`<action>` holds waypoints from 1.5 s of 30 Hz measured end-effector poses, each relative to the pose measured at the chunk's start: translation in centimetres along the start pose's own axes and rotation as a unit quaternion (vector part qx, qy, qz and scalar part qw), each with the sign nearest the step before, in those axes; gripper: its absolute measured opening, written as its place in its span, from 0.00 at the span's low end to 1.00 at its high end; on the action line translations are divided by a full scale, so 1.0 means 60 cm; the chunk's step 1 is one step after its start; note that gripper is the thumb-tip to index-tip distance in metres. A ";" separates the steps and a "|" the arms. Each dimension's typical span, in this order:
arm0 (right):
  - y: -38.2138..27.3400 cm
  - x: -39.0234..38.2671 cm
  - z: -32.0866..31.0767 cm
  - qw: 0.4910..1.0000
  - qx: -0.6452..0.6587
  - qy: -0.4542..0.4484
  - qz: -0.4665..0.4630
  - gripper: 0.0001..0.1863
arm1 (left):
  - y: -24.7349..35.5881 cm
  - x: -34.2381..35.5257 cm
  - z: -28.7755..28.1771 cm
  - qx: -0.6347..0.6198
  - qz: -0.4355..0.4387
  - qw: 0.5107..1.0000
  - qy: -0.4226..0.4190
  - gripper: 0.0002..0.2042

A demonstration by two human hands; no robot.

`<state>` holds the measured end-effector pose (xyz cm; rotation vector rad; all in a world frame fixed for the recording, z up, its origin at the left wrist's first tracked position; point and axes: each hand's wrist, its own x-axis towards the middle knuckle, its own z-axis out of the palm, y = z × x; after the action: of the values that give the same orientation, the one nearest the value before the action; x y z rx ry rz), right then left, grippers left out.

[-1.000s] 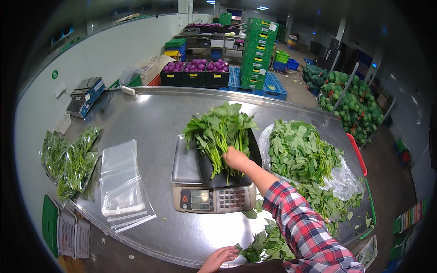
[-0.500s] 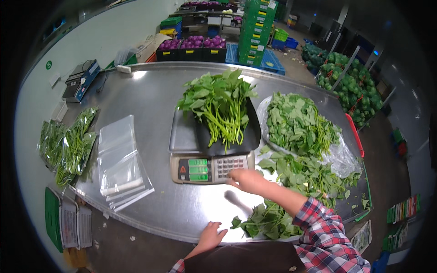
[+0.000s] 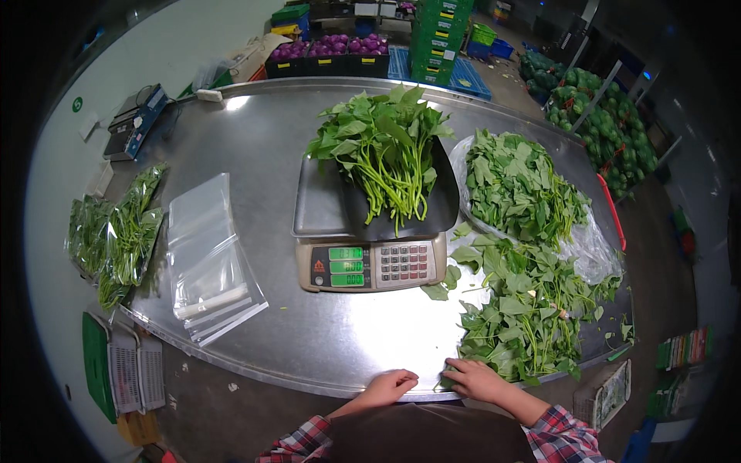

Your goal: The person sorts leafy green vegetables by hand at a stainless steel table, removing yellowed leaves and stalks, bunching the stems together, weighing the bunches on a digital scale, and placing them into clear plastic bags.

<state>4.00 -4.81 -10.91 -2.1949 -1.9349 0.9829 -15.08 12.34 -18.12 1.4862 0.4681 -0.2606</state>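
My left hand (image 3: 390, 388) rests at the near edge of the steel table (image 3: 231, 139), fingers loosely bent, holding nothing visible. My right hand (image 3: 475, 380) lies beside a loose pile of leafy stems (image 3: 513, 316), fingers apart. A bunch of greens (image 3: 382, 147) sits in a black tray (image 3: 438, 185) on a digital scale (image 3: 370, 266) with lit green displays. To its left are flat clear plastic bags (image 3: 208, 247) and bagged greens (image 3: 116, 239); to its right, more greens (image 3: 513, 185) lie on crumpled plastic.
A second device (image 3: 135, 123) stands at the table's back left. Crates of purple vegetables (image 3: 328, 62), stacked green crates (image 3: 440, 42) and netted cabbages (image 3: 594, 127) are beyond the table. Baskets (image 3: 116, 363) stand at the lower left.
My right hand has left the greens in the tray, passed the keypad and dropped to the near edge. My left hand has shifted right. The scale displays lit up.
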 end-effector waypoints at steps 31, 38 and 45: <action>-0.166 0.154 -0.255 0.904 -0.123 0.139 -0.385 0.06 | 0.219 0.018 -0.414 0.091 0.142 0.956 0.242 0.12; -0.304 0.276 0.014 0.950 0.159 0.071 -0.259 0.07 | 0.098 -0.038 -0.391 0.450 0.245 0.850 0.120 0.13; -0.328 0.281 0.052 0.961 0.070 0.155 -0.218 0.10 | 0.065 -0.103 -0.325 0.368 0.277 0.834 0.303 0.15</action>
<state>-14.48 13.56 -11.80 -1.6244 -1.9965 0.6387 -21.50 31.23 -12.22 2.4038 0.4257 0.5871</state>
